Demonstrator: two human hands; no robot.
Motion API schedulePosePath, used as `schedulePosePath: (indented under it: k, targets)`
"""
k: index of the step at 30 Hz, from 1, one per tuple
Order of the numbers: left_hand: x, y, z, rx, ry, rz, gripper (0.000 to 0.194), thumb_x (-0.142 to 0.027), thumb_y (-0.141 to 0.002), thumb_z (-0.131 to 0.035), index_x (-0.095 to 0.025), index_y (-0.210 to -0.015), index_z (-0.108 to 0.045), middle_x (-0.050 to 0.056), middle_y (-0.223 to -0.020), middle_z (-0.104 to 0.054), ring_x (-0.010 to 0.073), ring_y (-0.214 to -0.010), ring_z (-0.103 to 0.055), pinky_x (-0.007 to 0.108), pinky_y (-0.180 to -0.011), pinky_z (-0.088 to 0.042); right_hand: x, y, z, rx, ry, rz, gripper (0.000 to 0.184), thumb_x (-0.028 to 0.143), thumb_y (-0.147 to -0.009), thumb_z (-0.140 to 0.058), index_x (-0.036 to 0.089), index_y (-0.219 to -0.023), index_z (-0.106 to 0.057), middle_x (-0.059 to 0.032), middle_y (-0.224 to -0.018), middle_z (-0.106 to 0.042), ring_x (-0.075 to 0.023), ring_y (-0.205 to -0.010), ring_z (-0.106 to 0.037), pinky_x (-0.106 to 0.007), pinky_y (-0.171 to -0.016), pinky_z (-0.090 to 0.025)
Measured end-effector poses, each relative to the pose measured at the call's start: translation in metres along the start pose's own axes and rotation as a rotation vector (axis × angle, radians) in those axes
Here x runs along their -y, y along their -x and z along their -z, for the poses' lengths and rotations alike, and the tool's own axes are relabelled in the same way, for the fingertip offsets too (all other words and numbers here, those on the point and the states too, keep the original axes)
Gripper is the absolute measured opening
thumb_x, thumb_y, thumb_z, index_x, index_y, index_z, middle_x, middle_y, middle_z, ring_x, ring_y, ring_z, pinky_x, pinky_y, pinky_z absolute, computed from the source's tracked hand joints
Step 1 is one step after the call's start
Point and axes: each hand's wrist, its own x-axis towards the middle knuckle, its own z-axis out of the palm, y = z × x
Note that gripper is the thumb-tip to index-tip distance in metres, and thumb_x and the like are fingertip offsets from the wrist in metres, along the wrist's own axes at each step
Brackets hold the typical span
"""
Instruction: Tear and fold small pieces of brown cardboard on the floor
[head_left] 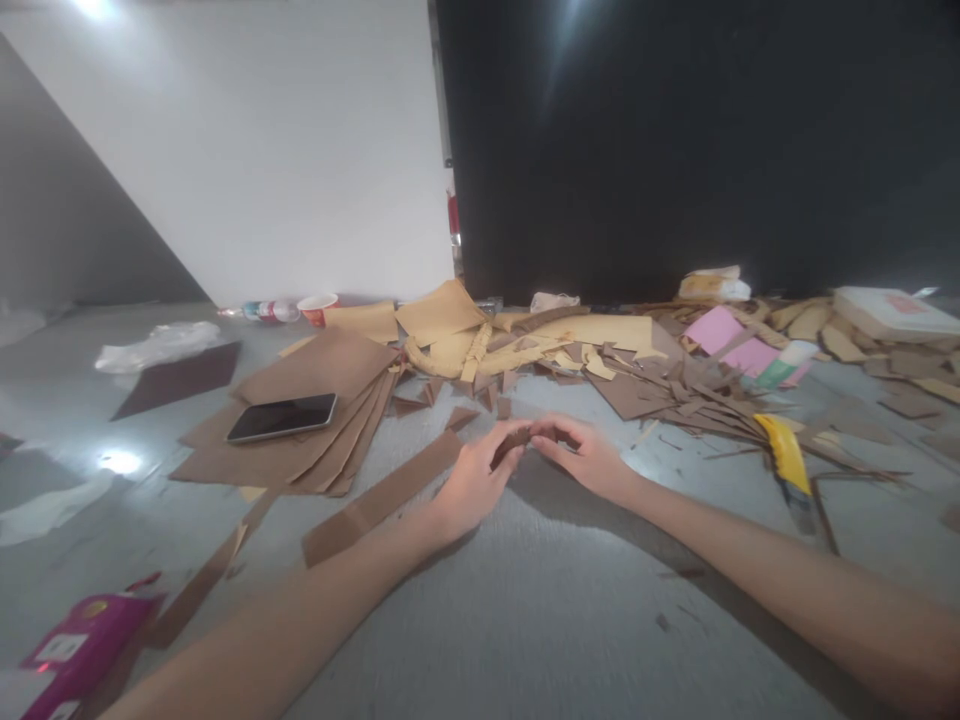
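My left hand (480,475) and my right hand (581,455) meet over the middle of the table. Their fingers are bent and pinch a small piece of brown cardboard (514,440) between them; most of it is hidden by the fingers. A long brown cardboard strip (386,498) lies flat just left of my left hand, partly behind the forearm. Small brown cardboard scraps (461,417) are scattered just beyond my fingertips. To the right of my right hand rests a utility knife with a yellow handle (786,450).
A phone (282,417) lies on stacked brown sheets (330,360) at left. A magenta device (94,640) with a red light sits lower left. Yellow and brown offcuts (525,345) heap along the back wall. A red-and-white cup (316,308), a bottle (270,311) and a white box (892,312) stand or lie there.
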Motion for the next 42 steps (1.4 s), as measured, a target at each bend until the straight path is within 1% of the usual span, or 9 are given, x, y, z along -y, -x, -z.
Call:
schedulePosePath:
  k: [6,10,16,24,28,30,34,39,42]
  targets:
    - [-0.003,0.003,0.0,0.019,-0.051,-0.008,0.036,-0.03,-0.107,-0.05,-0.032,-0.141,-0.058,0.004,-0.129,-0.072,0.021,-0.112,-0.07,0.038,-0.103,-0.053,0.001,-0.001,0.003,0.032,-0.083,-0.028,0.044,0.063,-0.1,-0.055,0.021,-0.094,-0.068,0.0004,-0.073,-0.059,-0.0159,-0.066,-0.053,-0.027,-0.06,-0.041]
    - [-0.006,0.004,0.001,0.028,-0.063,0.018,0.037,-0.03,-0.107,-0.049,-0.031,-0.143,-0.057,0.004,-0.122,-0.074,0.0211,-0.108,-0.071,0.037,-0.1,-0.054,0.001,-0.001,0.002,-0.03,-0.072,-0.044,0.042,0.062,-0.098,-0.06,0.021,-0.094,-0.067,0.0009,-0.073,-0.057,-0.0149,-0.065,-0.049,-0.027,-0.059,-0.04]
    - [-0.011,0.004,0.001,0.031,-0.061,0.015,0.037,-0.028,-0.107,-0.048,-0.032,-0.143,-0.056,0.003,-0.122,-0.074,0.0185,-0.103,-0.071,0.033,-0.095,-0.055,-0.001,-0.002,0.001,-0.093,-0.066,-0.044,0.038,0.058,-0.096,-0.066,0.02,-0.091,-0.067,0.0019,-0.073,-0.056,-0.014,-0.065,-0.049,-0.027,-0.061,-0.042]
    - [-0.009,0.004,-0.001,0.013,-0.072,0.019,0.036,-0.029,-0.107,-0.049,-0.03,-0.142,-0.056,0.005,-0.128,-0.073,0.0206,-0.108,-0.071,0.035,-0.099,-0.055,-0.003,-0.001,0.001,-0.09,-0.037,0.01,0.034,0.054,-0.098,-0.062,0.021,-0.097,-0.072,-0.001,-0.075,-0.063,-0.0165,-0.069,-0.057,-0.03,-0.066,-0.047]
    - [-0.009,0.005,-0.001,0.01,-0.074,0.009,0.035,-0.029,-0.107,-0.049,-0.03,-0.141,-0.056,0.005,-0.131,-0.071,0.0206,-0.112,-0.071,0.035,-0.099,-0.054,0.001,0.001,0.001,-0.037,-0.042,0.066,0.026,0.046,-0.099,-0.063,0.023,-0.099,-0.075,-0.0059,-0.094,-0.074,-0.0213,-0.087,-0.067,-0.034,-0.078,-0.052]
    - [-0.009,0.006,0.0,0.014,-0.082,0.014,0.034,-0.029,-0.106,-0.049,-0.029,-0.14,-0.057,0.005,-0.127,-0.073,0.0203,-0.108,-0.072,0.034,-0.096,-0.055,0.002,0.002,0.0,0.004,-0.033,0.068,0.024,0.044,-0.099,-0.063,0.023,-0.097,-0.075,-0.0069,-0.098,-0.075,-0.0227,-0.092,-0.068,-0.034,-0.079,-0.053]
    - [-0.009,0.006,0.001,0.03,-0.098,0.026,0.034,-0.033,-0.107,-0.048,-0.028,-0.139,-0.058,0.005,-0.116,-0.074,0.019,-0.093,-0.072,0.032,-0.086,-0.057,0.004,0.002,0.0,0.021,0.009,0.07,0.024,0.043,-0.099,-0.063,0.022,-0.094,-0.074,-0.0064,-0.093,-0.075,-0.0221,-0.086,-0.067,-0.034,-0.074,-0.051]
    - [-0.009,0.006,0.001,0.012,-0.115,0.037,0.034,-0.035,-0.107,-0.049,-0.028,-0.14,-0.056,0.003,-0.104,-0.074,0.0189,-0.089,-0.071,0.031,-0.084,-0.055,0.005,0.003,-0.002,-0.1,0.051,0.087,0.027,0.044,-0.099,-0.063,0.022,-0.087,-0.072,-0.0025,-0.076,-0.069,-0.0171,-0.067,-0.059,-0.03,-0.065,-0.047]
    - [-0.009,0.005,0.0,0.016,-0.107,0.048,0.035,-0.036,-0.107,-0.049,-0.028,-0.141,-0.055,0.002,-0.097,-0.073,0.0185,-0.086,-0.071,0.031,-0.082,-0.055,0.004,0.004,-0.003,-0.144,0.077,0.116,0.028,0.044,-0.099,-0.064,0.021,-0.084,-0.071,-0.0024,-0.074,-0.068,-0.0166,-0.065,-0.059,-0.03,-0.065,-0.047]
